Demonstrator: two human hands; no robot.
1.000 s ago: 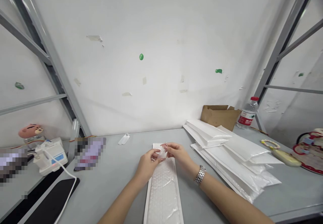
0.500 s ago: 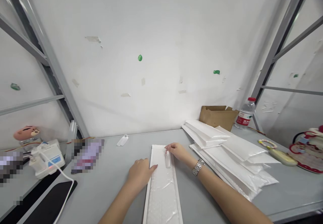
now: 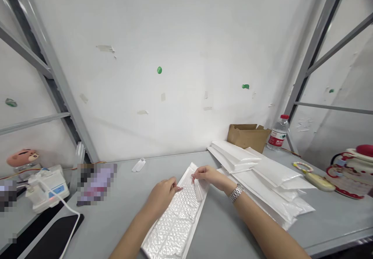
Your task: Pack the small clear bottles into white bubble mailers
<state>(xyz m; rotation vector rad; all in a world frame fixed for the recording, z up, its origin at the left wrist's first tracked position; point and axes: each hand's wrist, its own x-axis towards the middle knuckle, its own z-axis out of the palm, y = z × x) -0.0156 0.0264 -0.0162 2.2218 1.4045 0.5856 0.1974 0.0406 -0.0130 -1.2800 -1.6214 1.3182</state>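
Observation:
A white bubble mailer [image 3: 175, 222] lies slanted on the grey table, its top end tilted to the right. My left hand [image 3: 165, 193] is at its left edge, fingers curled and thumb tip over the padded face. Near the mailer's top right, my right hand [image 3: 206, 174] pinches the upper end of a small clear tube [image 3: 198, 192]. The tube rests along the mailer's right side, its top partly covered by my fingertips.
Several white mailers [image 3: 271, 181] are piled at right, before a cardboard box [image 3: 247, 137] and a water bottle [image 3: 278, 132]. White tags [image 3: 139, 165] lie at the back. A power strip [image 3: 48, 189] with a cable and a blurred purple item [image 3: 99, 183] are left.
The mailer has turned from upright to slanted, with its top swung right and its lower end left. Both hands stay close to its upper part. The view has shifted slightly.

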